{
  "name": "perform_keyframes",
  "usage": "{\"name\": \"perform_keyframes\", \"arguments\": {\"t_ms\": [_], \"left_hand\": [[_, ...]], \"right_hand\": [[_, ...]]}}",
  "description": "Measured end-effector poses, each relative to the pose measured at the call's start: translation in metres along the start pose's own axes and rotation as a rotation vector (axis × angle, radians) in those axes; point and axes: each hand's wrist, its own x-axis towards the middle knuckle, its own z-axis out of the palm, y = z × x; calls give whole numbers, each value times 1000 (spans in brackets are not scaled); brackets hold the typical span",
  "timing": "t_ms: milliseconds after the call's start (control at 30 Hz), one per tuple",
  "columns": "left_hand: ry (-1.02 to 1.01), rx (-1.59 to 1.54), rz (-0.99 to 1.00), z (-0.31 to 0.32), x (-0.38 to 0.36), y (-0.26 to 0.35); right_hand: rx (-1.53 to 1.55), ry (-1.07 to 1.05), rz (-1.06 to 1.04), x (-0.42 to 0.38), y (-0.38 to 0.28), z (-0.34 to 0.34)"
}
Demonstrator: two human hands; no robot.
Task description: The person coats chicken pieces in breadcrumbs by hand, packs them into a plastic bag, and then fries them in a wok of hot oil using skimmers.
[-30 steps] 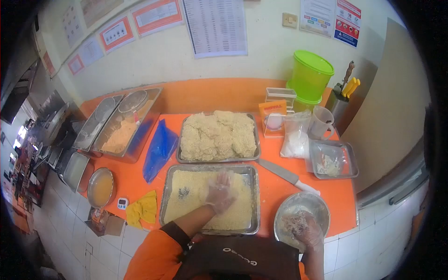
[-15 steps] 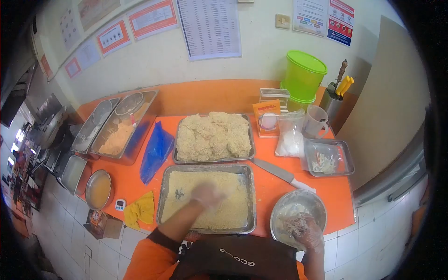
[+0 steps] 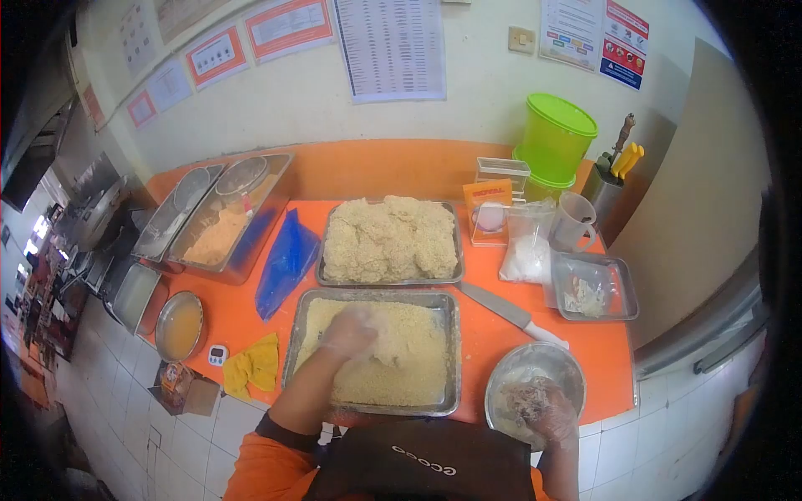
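My left hand (image 3: 351, 331), in a clear plastic glove, is curled down into pale breadcrumbs (image 3: 401, 384) in the near metal tray (image 3: 452, 367). Crumbs are heaped by its fingers. My right hand (image 3: 551, 413), also gloved, is inside a round metal bowl (image 3: 571, 367) with wet, whitish batter on its wall. Its fingers are coated and bent around a lumpy, sticky mass (image 3: 522, 401) whose kind I cannot make out. Just beyond the crumb tray, a second metal tray (image 3: 388, 282) is piled with crumb-coated pieces (image 3: 388, 238).
A large knife (image 3: 510, 313) lies between the trays and a small tray (image 3: 618, 309). Behind stand a bag of white powder (image 3: 526, 255), a jug (image 3: 572, 221) and a green tub (image 3: 555, 138). Leftward are a blue bag (image 3: 284, 263), yellow cloth (image 3: 252, 366), timer (image 3: 217, 356) and liquid bowl (image 3: 180, 326).
My left hand has moved slightly up and left in the crumb tray, and crumbs now heap beside its fingers. My right hand stays in the bowl. The view has shifted slightly.
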Motion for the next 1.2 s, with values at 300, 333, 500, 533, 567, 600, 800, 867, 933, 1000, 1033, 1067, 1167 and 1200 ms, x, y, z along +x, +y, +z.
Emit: {"name": "perform_keyframes", "arguments": {"t_ms": [300,333,500,533,567,600,800,867,933,1000,1033,1067,1167,1200], "left_hand": [[-181,394,-190,111,-57,-97],[-84,296,-132,111,-60,-101],[-57,-85,-270,53,-45,-24],[-49,170,-165,59,-37,-25],[-50,421,-52,68,-25,-31],[-50,672,63,77,-12,-38],[193,1112,365,98,-1,-24],[-6,1802,295,40,14,52],[102,1341,248,64,25,44],[195,879,192,99,40,21],[234,645,160,107,41,19],[271,410,127,115,41,16],[213,420,146,108,32,11],[299,356,180,111,32,8]], "right_hand": [[-48,-70,39,3,36,21],[-39,-86,77,7,43,28],[-25,-78,120,8,25,23],[30,-59,181,10,-1,9],[86,-39,241,10,-14,1],[74,-38,190,10,-12,1],[30,-52,25,5,13,9],[-25,-73,-63,2,28,17],[185,-86,114,3,2,1],[463,-67,219,4,-6,0],[634,-45,236,4,-1,8],[604,-43,211,5,0,7],[123,-68,72,4,-9,-3],[131,-66,96,1,-14,-5]]}}
